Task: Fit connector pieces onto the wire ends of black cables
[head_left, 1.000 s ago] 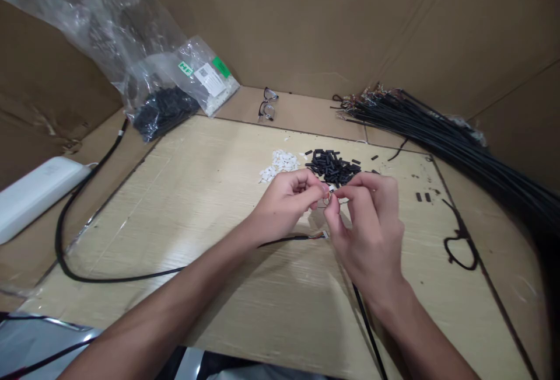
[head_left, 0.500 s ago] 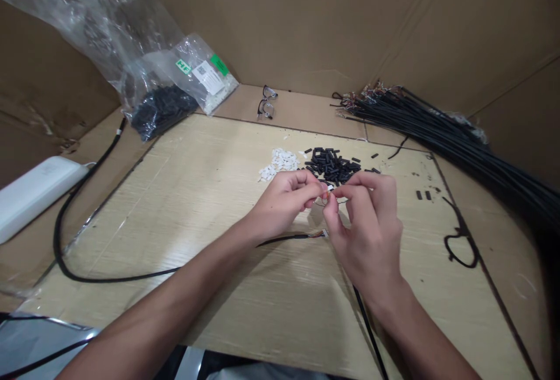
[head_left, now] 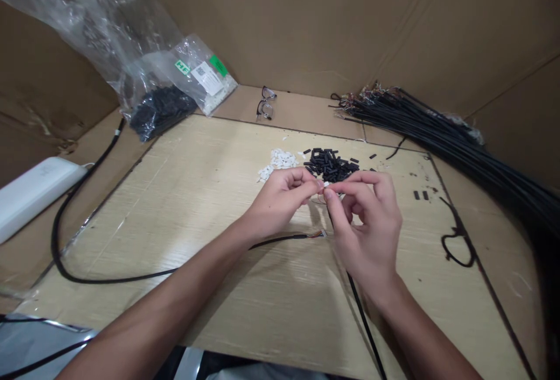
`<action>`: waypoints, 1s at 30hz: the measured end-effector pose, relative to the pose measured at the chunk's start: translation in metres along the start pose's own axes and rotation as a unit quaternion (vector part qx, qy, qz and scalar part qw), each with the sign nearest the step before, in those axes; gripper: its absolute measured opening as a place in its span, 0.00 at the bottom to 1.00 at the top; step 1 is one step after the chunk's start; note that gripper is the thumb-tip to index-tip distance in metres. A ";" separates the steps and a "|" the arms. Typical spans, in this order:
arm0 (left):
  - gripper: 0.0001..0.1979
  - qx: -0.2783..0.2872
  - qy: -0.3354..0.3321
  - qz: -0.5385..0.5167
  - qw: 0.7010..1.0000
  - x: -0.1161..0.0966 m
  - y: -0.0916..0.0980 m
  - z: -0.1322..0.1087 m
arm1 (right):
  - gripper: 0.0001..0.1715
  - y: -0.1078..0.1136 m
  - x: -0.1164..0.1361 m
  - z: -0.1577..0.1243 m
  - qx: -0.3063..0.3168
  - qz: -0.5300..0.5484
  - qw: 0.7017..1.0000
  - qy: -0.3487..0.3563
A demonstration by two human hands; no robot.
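Note:
My left hand pinches a small white connector between thumb and forefinger, in front of the black pile. Opposite it, my right hand has thumb and forefinger closed on thin wires at the connector's edge; the fingertips hide most of the joint. A black cable runs from under the right hand to the front edge. Below the hands lies another black cable, its coloured wires ending in a white connector.
Beyond the hands are white connector pieces and short black tubes. Plastic bags lean at the back left, glasses lie at the back, and a black cable bundle is at right. A white box stands at left.
The right thumb and forefinger have shifted slightly at the white connector, and the black cable below that hand shows more. The left hand keeps its pinch.

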State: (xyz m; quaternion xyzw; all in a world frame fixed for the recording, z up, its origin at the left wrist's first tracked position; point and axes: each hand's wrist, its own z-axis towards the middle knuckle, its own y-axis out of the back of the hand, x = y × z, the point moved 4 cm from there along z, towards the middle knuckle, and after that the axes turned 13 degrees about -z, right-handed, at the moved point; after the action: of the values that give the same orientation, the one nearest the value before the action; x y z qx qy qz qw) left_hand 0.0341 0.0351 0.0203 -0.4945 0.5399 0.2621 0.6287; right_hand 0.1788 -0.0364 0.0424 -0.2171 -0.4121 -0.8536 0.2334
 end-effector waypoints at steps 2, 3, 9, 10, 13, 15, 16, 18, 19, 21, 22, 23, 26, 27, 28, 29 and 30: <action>0.14 0.001 -0.001 -0.004 1.000 0.000 0.000 0.001 | 0.04 -0.002 -0.004 0.003 0.031 0.066 0.995 -0.061; 0.15 0.001 -0.001 -0.006 1.000 0.000 0.001 0.001 | 0.05 -0.002 -0.007 0.004 0.044 0.098 0.990 -0.092; 0.15 -0.004 0.008 -0.013 1.000 -0.001 0.000 0.001 | 0.10 -0.011 -0.024 0.006 0.118 0.253 0.935 -0.218; 0.15 -0.004 0.009 -0.014 1.000 -0.001 0.000 0.001 | 0.10 -0.011 -0.026 0.006 0.119 0.263 0.932 -0.218; 0.13 -0.003 0.006 -0.013 1.000 -0.002 -0.001 0.001 | 0.10 -0.010 -0.025 0.008 0.119 0.259 0.936 -0.208; 0.12 -0.002 0.002 -0.012 1.000 -0.003 -0.001 0.001 | 0.12 -0.009 -0.023 0.008 0.121 0.237 0.943 -0.202; 0.12 -0.002 0.000 -0.012 1.000 -0.002 -0.001 0.001 | 0.12 -0.009 -0.022 0.008 0.123 0.224 0.946 -0.199; 0.12 -0.003 -0.001 -0.013 1.000 -0.002 -0.001 0.001 | 0.12 -0.008 -0.019 0.008 0.125 0.203 0.953 -0.188; 0.12 -0.003 -0.002 -0.014 1.000 -0.001 -0.001 0.001 | 0.11 -0.008 -0.018 0.008 0.121 0.193 0.957 -0.177; 0.12 0.002 -0.007 -0.016 1.000 -0.001 -0.001 0.000 | 0.08 -0.007 -0.015 0.008 0.096 0.168 0.971 -0.143; 0.12 0.004 -0.011 -0.017 1.000 -0.001 -0.001 0.000 | 0.07 -0.006 -0.014 0.008 0.080 0.150 0.978 -0.123; 0.12 0.005 -0.015 -0.017 1.000 -0.002 -0.001 0.000 | 0.06 -0.005 -0.012 0.007 0.064 0.128 0.984 -0.102; 0.12 -0.005 -0.019 -0.015 1.000 -0.004 -0.001 0.000 | 0.06 -0.003 -0.007 0.006 0.025 0.071 0.996 -0.048; 0.12 -0.010 -0.018 -0.015 1.000 -0.004 -0.002 0.000 | 0.06 -0.002 -0.006 0.005 0.016 0.058 0.998 -0.034; 0.11 -0.015 -0.017 -0.015 1.000 -0.004 -0.002 -0.001 | 0.06 -0.002 -0.005 0.005 0.008 0.050 0.999 -0.022; 0.10 -0.019 -0.017 -0.015 1.000 -0.005 -0.002 -0.001 | 0.06 -0.001 -0.004 0.004 0.002 0.042 0.999 -0.011; 0.09 -0.022 -0.017 -0.015 1.000 -0.005 -0.002 -0.001 | 0.06 -0.001 -0.004 0.004 -0.002 0.034 0.999 -0.001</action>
State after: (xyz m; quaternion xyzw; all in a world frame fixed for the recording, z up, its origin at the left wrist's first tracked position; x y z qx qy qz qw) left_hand 0.0342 0.0345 0.0260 -0.5118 0.5156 0.2724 0.6309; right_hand 0.1819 -0.0319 0.0421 -0.2327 -0.4027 -0.8457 0.2617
